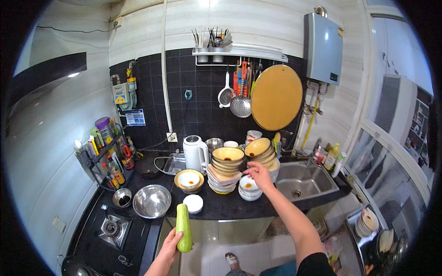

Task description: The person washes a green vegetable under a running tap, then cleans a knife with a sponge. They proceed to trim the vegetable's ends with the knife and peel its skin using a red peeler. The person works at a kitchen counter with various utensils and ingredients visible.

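My left hand (170, 244) grips a pale green zucchini (184, 229) near its lower end, upright in front of the counter edge. Above the counter on the right, my right hand (259, 175) reaches out with fingers apart and nothing visible in it. It is over or beside a stack of white bowls (250, 195); whether it touches them I cannot tell. Behind stand stacks of yellow bowls (228, 154), and tilted yellow bowls (258, 147) further right. A white dish (193, 203) sits just beyond the zucchini's tip. A steel mixing bowl (152, 201) is to its left.
A gas burner (111, 227) is at lower left, a steel sink (307, 181) at right. A white electric kettle (194, 153) stands at the back. A round wooden cutting board (277, 97) and a skimmer (240, 106) hang on the wall. Bottles (117, 172) fill the left rack.
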Demonstrator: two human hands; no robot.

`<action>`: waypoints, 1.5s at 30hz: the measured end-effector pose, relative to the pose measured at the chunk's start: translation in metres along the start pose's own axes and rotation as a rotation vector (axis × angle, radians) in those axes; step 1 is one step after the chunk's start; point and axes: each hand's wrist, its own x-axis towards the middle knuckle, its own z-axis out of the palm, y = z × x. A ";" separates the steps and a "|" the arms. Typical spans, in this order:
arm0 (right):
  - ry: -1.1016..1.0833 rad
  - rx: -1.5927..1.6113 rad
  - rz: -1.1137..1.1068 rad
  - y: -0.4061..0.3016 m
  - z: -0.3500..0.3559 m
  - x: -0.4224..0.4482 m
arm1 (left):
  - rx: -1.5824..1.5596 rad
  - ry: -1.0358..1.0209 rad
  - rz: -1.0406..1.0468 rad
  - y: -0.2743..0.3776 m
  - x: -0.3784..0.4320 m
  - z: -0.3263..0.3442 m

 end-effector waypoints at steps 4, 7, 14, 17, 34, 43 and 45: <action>0.063 -0.001 -0.140 0.017 -0.023 0.147 | -0.031 0.005 0.105 0.013 0.078 0.032; 0.153 -0.167 -0.241 0.024 -0.023 0.269 | -0.085 0.087 0.091 0.034 0.129 0.056; 0.390 -0.452 -0.347 -0.029 -0.022 0.437 | -0.095 0.217 0.174 0.055 0.192 0.074; 0.388 -0.507 -0.228 -0.043 -0.013 0.466 | -0.060 0.340 0.122 0.063 0.195 0.084; 0.561 -0.526 -0.273 -0.078 -0.003 0.479 | -0.134 0.476 0.306 0.021 0.187 0.033; 0.371 -0.758 -0.059 -0.113 -0.033 0.474 | -0.155 0.484 0.396 0.007 0.145 0.024; 0.370 -0.772 -0.058 -0.120 -0.032 0.477 | -0.169 0.499 0.405 0.003 0.140 0.019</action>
